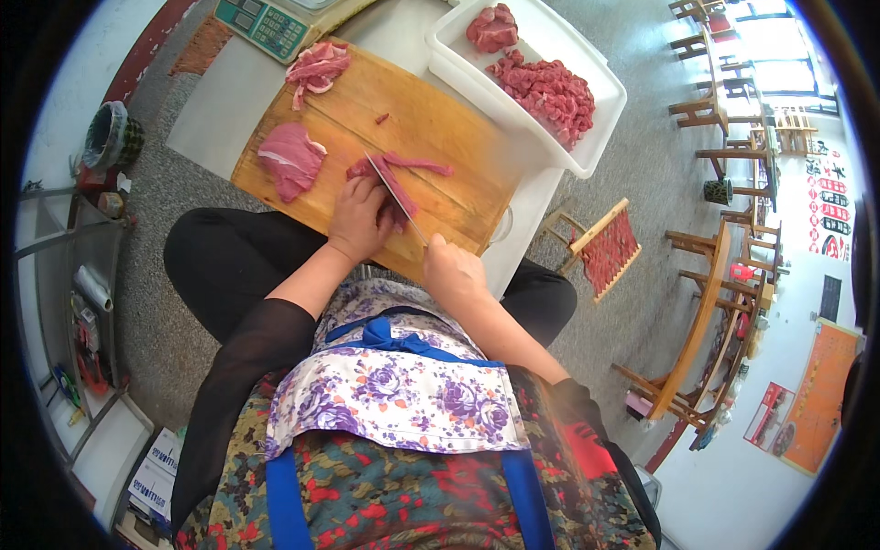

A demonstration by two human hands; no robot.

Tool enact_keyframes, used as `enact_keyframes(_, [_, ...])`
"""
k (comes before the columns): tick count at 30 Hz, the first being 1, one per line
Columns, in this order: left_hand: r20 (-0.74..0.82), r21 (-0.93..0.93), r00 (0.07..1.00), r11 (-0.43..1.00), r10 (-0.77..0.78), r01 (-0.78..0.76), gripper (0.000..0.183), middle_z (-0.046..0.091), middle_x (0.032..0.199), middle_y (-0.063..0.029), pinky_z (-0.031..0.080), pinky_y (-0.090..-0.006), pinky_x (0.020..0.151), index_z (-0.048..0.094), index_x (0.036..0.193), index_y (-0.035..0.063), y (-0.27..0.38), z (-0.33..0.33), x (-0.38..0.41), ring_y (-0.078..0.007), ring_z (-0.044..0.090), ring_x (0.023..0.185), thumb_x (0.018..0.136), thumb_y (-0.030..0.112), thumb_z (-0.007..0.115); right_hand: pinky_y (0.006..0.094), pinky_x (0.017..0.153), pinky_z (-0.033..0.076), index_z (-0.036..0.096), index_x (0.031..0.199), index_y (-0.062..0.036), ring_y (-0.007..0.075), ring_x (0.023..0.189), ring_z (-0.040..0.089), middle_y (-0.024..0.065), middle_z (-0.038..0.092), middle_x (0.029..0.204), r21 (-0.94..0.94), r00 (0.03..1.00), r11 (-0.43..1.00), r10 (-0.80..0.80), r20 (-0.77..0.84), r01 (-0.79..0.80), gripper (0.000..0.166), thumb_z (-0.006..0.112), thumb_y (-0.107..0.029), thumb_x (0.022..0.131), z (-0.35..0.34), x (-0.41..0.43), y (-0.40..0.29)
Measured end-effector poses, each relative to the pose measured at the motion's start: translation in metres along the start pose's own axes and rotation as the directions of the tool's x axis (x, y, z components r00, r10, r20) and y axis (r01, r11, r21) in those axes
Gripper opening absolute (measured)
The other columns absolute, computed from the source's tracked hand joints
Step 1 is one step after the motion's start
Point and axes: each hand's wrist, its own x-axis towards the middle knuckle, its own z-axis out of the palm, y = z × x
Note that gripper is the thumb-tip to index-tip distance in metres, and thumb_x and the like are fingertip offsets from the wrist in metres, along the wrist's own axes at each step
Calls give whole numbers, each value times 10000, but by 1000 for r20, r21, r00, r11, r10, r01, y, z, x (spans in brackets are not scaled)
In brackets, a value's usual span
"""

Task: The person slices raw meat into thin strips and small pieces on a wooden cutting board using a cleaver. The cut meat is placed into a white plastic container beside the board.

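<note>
My right hand [454,269] grips the handle end of a knife [395,194], whose thin blade slants up and left across a piece of raw meat [361,167]. Pressing that piece against the wooden cutting board [440,127] is my left hand [359,214], its fingers close to the blade's left side. A cut strip of meat [404,194] lies along the blade's right side, and a thinner strip [423,163] extends to the right. Further left on the board rests a larger slab of meat [292,161]. Pale trimmings [317,69] sit at the far left corner, and a small scrap [382,119] lies mid-board.
Beyond the board stands a white plastic tub [598,130] with a heap of cut meat [546,93] and one larger chunk [493,29]. A digital scale [265,27] is at the far left. A folding stool [608,251] stands on the floor at right, near wooden tables [694,330].
</note>
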Motion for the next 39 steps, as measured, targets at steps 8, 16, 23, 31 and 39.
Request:
enact_keyframes(8, [15,-21,1000,999,-25,25,372,592,1143,-167,441,-487,968,624,1058,49,2,4,2,-393,533,1092,706,149,692,490,722,548,569,943,-5,405,803,698,241,703,856,74,996,993,-89,-10,89,156,541,-154,908,-17,53,-29])
enact_keyframes(16, [-19,21,1000,1000,-21,21,352,609,1098,-169,445,-468,966,622,1033,50,5,2,7,-385,547,1079,705,148,706,472,757,558,590,953,-7,383,870,710,227,715,899,70,994,991,-108,-35,110,158,567,-146,883,-15,63,-27])
enact_keyframes(23, [-43,25,998,999,-44,45,408,596,1137,-163,413,-464,1020,583,1066,60,-4,2,1,-373,536,1145,702,166,736,505,731,539,592,946,1,431,820,690,252,700,855,-21,986,998,58,158,-56,188,580,-173,877,-16,-33,38])
enact_keyframes(31, [-141,1,990,1000,-21,21,404,545,1215,-162,391,-473,1030,578,1125,75,-14,-3,-23,-382,489,1183,785,188,765,525,671,526,567,901,-17,424,764,682,241,687,805,-62,996,997,39,86,-34,179,555,-193,932,-36,-94,62])
enact_keyframes(39, [-103,4,993,999,-49,50,349,547,1196,-154,401,-471,1011,604,1106,69,-10,-6,-24,-385,494,1154,802,178,737,537,645,510,555,887,-38,444,682,656,234,661,715,43,980,994,-96,-177,105,231,554,-256,962,-14,-45,21])
